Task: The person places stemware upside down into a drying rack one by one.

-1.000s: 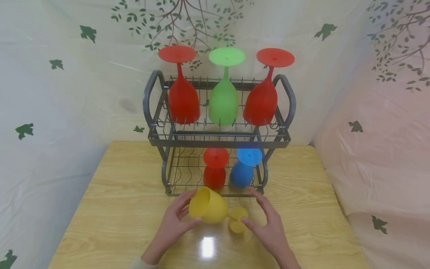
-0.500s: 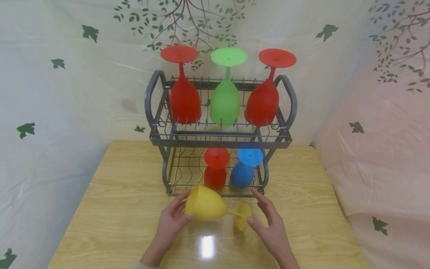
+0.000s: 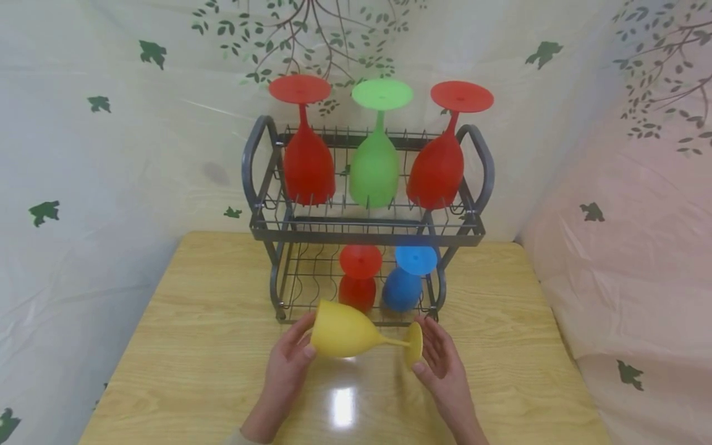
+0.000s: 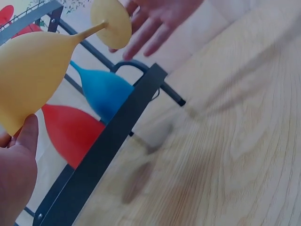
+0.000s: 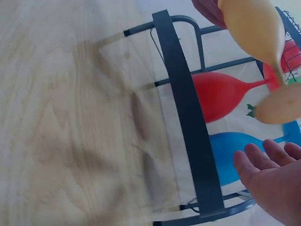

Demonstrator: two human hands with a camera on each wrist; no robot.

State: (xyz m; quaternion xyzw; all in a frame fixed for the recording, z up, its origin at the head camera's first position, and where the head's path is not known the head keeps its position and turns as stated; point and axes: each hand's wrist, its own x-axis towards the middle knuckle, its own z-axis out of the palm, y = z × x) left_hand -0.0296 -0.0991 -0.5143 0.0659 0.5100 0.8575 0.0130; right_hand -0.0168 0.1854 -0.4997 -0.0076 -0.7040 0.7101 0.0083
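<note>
A yellow plastic wine glass (image 3: 346,330) lies on its side in the air in front of the rack, mouth to the left and foot to the right. My left hand (image 3: 283,364) pinches its bowl at the rim, thumb in front, as the left wrist view also shows. Beside the round foot is my right hand (image 3: 445,364), fingers loosely extended and thumb close to the foot's lower edge. In the right wrist view those fingers (image 5: 256,157) are relaxed and not wrapped round the foot (image 5: 277,104).
A two-tier black dish rack (image 3: 367,237) stands at the table's (image 3: 194,309) back. Upside down on top are two red glasses (image 3: 309,164) and a green one (image 3: 374,167). The lower tier bears a red glass (image 3: 357,290) and a blue one (image 3: 402,289).
The yellow glass has turned so its mouth faces left and its stem lies nearly level, its foot rising toward the right hand. The right hand's fingers have come nearer the foot.
</note>
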